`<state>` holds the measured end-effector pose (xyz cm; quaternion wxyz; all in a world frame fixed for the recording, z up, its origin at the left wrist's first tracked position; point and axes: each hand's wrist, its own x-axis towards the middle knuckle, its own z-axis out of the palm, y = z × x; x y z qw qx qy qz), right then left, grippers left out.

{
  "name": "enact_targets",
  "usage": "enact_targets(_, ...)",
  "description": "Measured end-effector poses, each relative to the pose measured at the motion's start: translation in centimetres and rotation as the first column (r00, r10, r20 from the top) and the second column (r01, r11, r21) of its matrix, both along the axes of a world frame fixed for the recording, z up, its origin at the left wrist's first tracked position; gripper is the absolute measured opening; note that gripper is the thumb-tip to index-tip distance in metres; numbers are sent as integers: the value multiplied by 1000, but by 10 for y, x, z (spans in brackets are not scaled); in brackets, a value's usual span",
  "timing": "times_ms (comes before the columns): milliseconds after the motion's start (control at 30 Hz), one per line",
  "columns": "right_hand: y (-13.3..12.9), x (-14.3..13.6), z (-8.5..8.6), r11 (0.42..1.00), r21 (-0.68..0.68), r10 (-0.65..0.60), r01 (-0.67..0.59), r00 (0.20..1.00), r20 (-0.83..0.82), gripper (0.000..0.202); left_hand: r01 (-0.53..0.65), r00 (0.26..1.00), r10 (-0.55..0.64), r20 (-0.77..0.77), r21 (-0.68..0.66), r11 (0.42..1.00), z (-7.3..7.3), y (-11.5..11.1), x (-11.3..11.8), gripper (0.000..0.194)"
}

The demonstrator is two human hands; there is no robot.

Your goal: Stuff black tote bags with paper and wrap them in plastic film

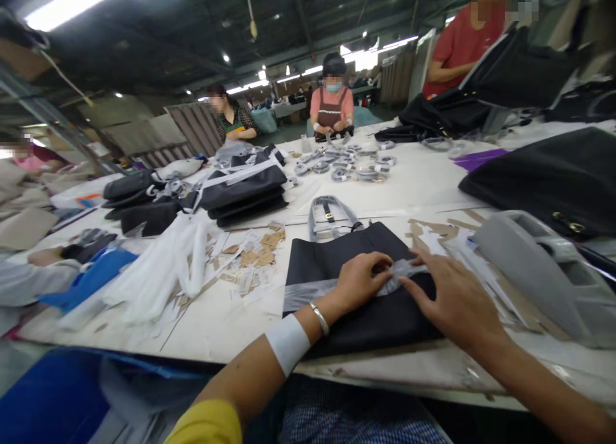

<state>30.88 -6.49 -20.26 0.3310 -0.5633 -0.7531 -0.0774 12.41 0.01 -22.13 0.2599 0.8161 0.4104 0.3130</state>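
Observation:
A black handbag (332,258) lies flat on the white table in front of me, its plastic-wrapped handle (312,216) pointing away. Across the bag runs a clear plastic strip (308,292). My left hand (360,280) rests over the bag, fingers curled and pinching the strip near its middle. From the right, my right hand (447,290) grips the same strip between thumb and fingers, a short gap from the left. A crumpled part of the plastic shows between both hands.
White plastic strips (158,264) and brown paper tags (262,248) lie left of the bag. A grey tape dispenser (534,271) stands at right. Beyond are stacked black bags (245,194), coiled straps (341,165) and a large black bag (553,181). Several co-workers are around the table.

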Motion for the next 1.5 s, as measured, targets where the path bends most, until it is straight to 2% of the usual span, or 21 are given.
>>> enact_targets(100,14,7,-10,997,-45,-60,64,995,85,54,14,1000,-14,-3,16,1000,-1,-1,-1,25)
enact_targets(200,21,7,-16,997,-62,-48,52,997,62,45,14,1000,-14,2,27,1000,-3,0,0,29)
enact_targets(400,21,17,-7,976,-218,-39,14,993,-108,44,7,999,-8,50,19,1000,-5,0,1,35)
enact_targets(467,18,18,-4,973,-230,-40,21,996,-78,43,19,997,-20,71,22,1000,-5,1,0,39)
enact_targets(600,14,13,-3,984,-169,-41,48,998,47,40,16,997,-21,75,72,997,-3,1,0,44)
enact_targets(667,12,11,-5,988,-145,-39,50,996,80,40,-15,999,8,36,179,984,-2,-2,1,39)
enact_targets(733,12,11,-7,988,-147,-40,50,997,70,42,-14,998,33,-52,328,945,-2,-5,1,26)
enact_targets(833,13,13,-8,984,-170,-48,51,999,25,45,140,968,-18,-249,484,864,-5,-9,1,10)
enact_targets(900,14,14,-9,981,-184,-57,57,998,6,45,220,941,-48,-335,498,839,-8,-11,2,11)
enact_targets(1033,15,13,-9,977,-207,-64,56,997,-31,44,238,929,-68,-365,445,864,-9,-14,3,18)
enact_targets(1167,8,18,-6,978,-208,-2,-19,995,-101,40,288,916,-126,-381,403,869,-6,-19,-1,32)
enact_targets(1233,-2,31,1,977,-211,15,-41,992,-123,36,319,901,-147,-408,392,863,-6,-22,-4,39)
enact_targets(1300,-15,54,12,983,-181,-22,2,994,-105,33,335,885,-157,-439,364,869,-8,-24,-7,44)
enact_targets(1367,-29,87,27,989,-95,-124,117,990,-64,31,342,870,-164,-465,331,879,-10,-23,-8,47)
enact_targets(1433,-39,124,42,964,-29,-265,264,963,-45,33,343,862,-165,-479,312,886,-12,-23,-9,50)
enact_targets(1467,-41,143,48,938,-63,-344,340,937,-68,34,345,859,-167,-483,308,886,-13,-22,-9,50)
enact_targets(1500,-42,160,54,901,-152,-424,406,900,-106,34,346,859,-166,-485,308,886,-14,-22,-10,51)
